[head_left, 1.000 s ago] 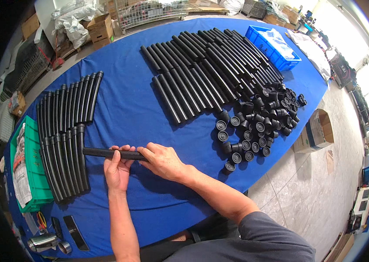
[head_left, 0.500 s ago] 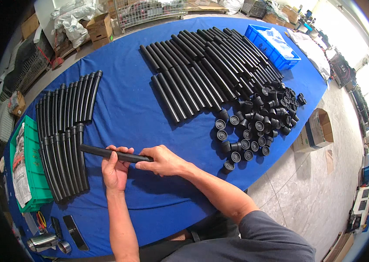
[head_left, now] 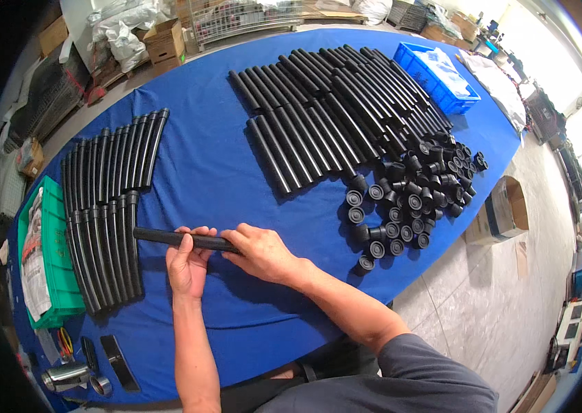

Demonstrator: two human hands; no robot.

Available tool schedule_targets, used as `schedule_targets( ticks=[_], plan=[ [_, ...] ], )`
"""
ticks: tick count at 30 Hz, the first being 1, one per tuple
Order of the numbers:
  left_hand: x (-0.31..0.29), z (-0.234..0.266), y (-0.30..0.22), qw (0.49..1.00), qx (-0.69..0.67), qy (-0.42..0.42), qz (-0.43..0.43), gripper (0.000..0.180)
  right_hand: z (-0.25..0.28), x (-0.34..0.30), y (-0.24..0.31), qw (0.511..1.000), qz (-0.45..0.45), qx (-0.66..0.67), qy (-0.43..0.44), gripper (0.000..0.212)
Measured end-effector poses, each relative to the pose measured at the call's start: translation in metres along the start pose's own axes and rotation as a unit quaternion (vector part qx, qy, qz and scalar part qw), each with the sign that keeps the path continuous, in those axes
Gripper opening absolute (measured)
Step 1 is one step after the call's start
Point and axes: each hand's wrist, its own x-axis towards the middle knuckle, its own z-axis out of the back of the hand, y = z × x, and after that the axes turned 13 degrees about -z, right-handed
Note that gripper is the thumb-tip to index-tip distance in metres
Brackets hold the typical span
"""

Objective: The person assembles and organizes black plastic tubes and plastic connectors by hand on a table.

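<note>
Between my two hands a black tube [head_left: 159, 236] lies nearly level above the blue cloth, its left end close to the rows of capped tubes. My left hand [head_left: 188, 263] grips it around the middle, thumb on top. Closed over the tube's right end is my right hand [head_left: 263, 252], which hides that end; whether a cap sits there I cannot tell. At the left lie black tubes with wider end caps [head_left: 103, 248] in two rows. Plain black tubes [head_left: 291, 155] are laid side by side at the far middle, with a heap of loose black caps [head_left: 415, 202] nearer on the right.
A green crate [head_left: 64, 292] with paper in it stands at the left edge. A phone [head_left: 119, 363], a metal cup [head_left: 67, 377] and a roll of tape [head_left: 101, 385] lie near it. A blue crate [head_left: 458, 104] sits far right. On the floor stands an open cardboard box [head_left: 494, 224].
My right hand has moved slightly up and left over the tube's right end, covering more of it. My left hand keeps its hold. The whole view has shifted a little.
</note>
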Motion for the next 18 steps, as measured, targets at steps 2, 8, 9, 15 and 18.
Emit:
schedule_targets(
  ticks=[2,8,9,15,18],
  plan=[
    [-0.002,0.006,-0.006,1.000,0.004,0.009,0.001,0.020,0.001,0.004,0.004,0.982,-0.113,0.095,0.122,0.031],
    [-0.003,-0.007,0.002,0.999,-0.019,-0.037,0.025,0.019,-0.002,-0.004,-0.001,0.997,0.003,-0.082,-0.009,0.034],
    [-0.002,-0.007,0.008,0.999,-0.033,-0.027,0.027,0.019,0.002,-0.005,-0.003,0.996,0.005,-0.083,-0.021,0.034],
    [-0.008,-0.006,0.002,0.999,-0.036,0.001,0.014,0.019,0.014,-0.001,0.013,0.958,-0.210,0.154,0.122,0.029],
    [-0.007,-0.007,0.000,0.998,-0.047,-0.030,0.019,0.017,0.002,0.004,0.003,0.995,0.059,-0.060,-0.054,0.030]
  ],
)
